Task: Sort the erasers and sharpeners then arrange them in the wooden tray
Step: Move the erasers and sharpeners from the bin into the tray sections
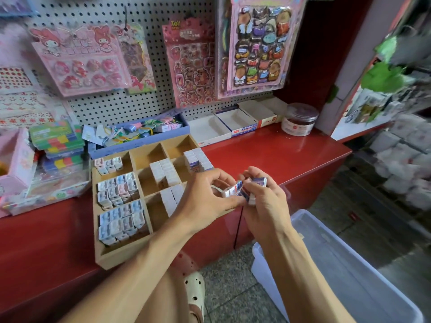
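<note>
The wooden tray (121,258) lies on the red counter, split into compartments. Its left column holds rows of small boxed sharpeners (121,217) with blue and pink prints. The middle and right compartments hold upright white eraser packs (164,174), and a stack with blue bands (198,159) stands at the right. Above the tray's right front corner, my left hand (207,194) pinches a white and blue eraser pack (231,191). My right hand (263,201) grips a few more eraser packs (257,183) right beside it. Both hands touch over the packs.
A clear plastic bin (349,276) stands on the floor at the lower right. Behind the tray are a lilac box of clips (140,134), open white cartons (233,124) and a lidded jar (299,120). Stationery piles (58,145) sit at the left; sticker sheets hang on the pegboard (149,99).
</note>
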Motion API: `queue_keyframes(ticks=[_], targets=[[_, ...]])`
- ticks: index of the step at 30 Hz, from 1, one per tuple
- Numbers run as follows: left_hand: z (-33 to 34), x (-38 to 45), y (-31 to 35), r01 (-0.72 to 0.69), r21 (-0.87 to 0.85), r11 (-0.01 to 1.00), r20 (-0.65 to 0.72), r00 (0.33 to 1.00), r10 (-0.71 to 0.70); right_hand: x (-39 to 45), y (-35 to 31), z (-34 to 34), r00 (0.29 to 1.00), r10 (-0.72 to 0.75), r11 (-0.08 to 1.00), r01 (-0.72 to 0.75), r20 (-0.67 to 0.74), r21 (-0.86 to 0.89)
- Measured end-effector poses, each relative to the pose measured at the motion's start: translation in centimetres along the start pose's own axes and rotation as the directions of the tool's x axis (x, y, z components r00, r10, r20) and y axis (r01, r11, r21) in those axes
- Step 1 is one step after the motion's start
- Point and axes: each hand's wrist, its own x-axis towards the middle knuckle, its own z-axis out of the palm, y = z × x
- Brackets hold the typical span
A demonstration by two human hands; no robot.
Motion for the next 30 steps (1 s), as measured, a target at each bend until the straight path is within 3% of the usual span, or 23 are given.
queue_keyframes(ticks=[3, 6, 14, 20, 23, 30], targets=[[1.0, 0.0, 0.4, -0.014, 0.059, 0.998, -0.037, 0.999, 0.016, 0.0, -0.3, -0.4, 1.000, -0.003, 0.999, 0.002, 0.019, 0.047], [1.4, 0.2, 0.4, 0.059, -0.002, 0.998, -0.059, 0.997, -0.059, 0.1, -0.9, -1.0, 0.999, 0.020, 0.990, -0.015, -0.029, 0.142], [1.0, 0.1, -0.1, 0.192, -0.126, 0.973, 0.061, 0.981, -0.185, 0.6, -1.8, -4.2, 0.978, -0.118, 0.956, 0.065, -0.173, -0.287], [0.0, 0.8, -0.5, 0.206, -0.076, 0.976, 0.016, 0.978, -0.206, 0.4, -1.5, -4.6, 0.998, -0.056, 0.941, 0.044, -0.028, -0.336], [-0.2, 1.0, -0.7, 0.223, -0.106, 0.969, 0.008, 0.975, -0.223, 0.2, -1.2, -4.5, 0.996, -0.081, 0.959, 0.086, 0.030, -0.272], [-0.3, 0.9, -0.8, 0.251, -0.406, 0.879, 0.098, 0.968, -0.231, -0.7, -0.9, -4.2, 0.986, -0.139, 0.926, 0.162, 0.092, -0.340]])
